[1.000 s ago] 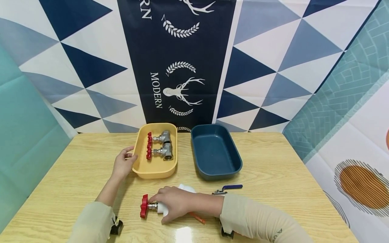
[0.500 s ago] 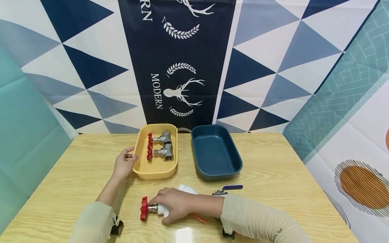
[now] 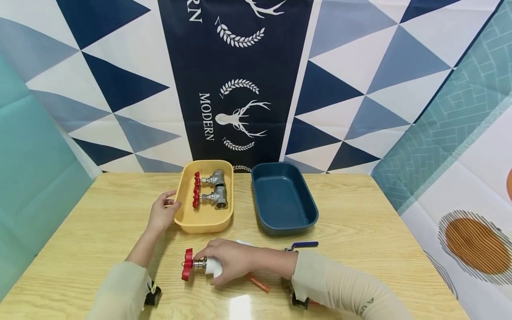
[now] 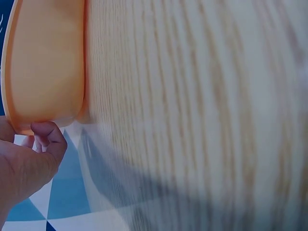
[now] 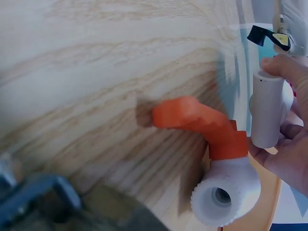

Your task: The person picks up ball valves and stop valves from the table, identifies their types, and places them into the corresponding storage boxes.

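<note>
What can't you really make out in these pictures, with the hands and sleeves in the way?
- Head view: the right hand covers most of the white valve; only its red handwheel shows.
- Head view: the sleeve hides most of the blue-handled valve and the orange-handled valve.
- Left wrist view: the yellow tray is cut off; the left hand is partly out of frame.

At three o'clock the right hand (image 5: 288, 144) curls its fingers round a white plastic pipe-shaped valve body (image 5: 267, 113). Below it, at five o'clock, a white plastic valve with an orange lever handle (image 5: 211, 159) lies on the pale wood-grain table (image 5: 96, 72).
</note>
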The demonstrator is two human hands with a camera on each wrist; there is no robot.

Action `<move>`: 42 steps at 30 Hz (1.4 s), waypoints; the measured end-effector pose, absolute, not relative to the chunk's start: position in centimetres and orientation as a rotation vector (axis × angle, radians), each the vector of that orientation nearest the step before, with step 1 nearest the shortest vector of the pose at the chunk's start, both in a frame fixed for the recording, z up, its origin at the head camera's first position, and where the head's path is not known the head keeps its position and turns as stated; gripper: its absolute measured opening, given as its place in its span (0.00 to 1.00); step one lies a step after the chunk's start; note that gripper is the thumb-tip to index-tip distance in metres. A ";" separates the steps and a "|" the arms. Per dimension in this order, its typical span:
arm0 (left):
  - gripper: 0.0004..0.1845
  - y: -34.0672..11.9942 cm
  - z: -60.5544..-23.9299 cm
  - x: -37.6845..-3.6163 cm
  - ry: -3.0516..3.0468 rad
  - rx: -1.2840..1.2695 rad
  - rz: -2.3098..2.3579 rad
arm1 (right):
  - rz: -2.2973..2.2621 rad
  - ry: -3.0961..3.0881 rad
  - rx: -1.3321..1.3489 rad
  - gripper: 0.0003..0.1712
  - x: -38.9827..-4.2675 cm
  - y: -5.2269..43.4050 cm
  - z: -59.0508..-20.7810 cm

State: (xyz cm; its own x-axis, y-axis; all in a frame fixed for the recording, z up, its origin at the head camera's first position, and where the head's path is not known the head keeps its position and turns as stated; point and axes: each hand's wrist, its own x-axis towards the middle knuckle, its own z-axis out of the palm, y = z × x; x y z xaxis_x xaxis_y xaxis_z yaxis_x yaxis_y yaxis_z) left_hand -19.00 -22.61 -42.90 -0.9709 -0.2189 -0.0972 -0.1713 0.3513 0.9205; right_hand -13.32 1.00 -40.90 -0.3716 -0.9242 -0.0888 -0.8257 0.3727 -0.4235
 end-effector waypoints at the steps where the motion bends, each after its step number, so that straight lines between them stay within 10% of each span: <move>1: 0.26 -22.6 -42.9 -19.0 -2.546 0.367 -1.723 | -0.462 2.320 -1.529 0.36 -13.4 1.1 -40.8; 42: 0.26 -22.5 -42.8 -19.0 -2.551 0.367 -1.731 | -0.571 2.276 -1.507 0.35 -14.7 1.8 -39.0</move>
State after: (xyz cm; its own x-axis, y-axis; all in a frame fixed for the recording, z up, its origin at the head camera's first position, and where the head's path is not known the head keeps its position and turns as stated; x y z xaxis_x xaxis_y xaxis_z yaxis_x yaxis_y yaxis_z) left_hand -18.96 -22.47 -42.76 -0.9713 -0.2150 -0.1016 -0.1739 0.3504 0.9203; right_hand -14.74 1.79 -39.02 -0.3724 -0.9256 -0.0675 -0.7840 0.3527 -0.5109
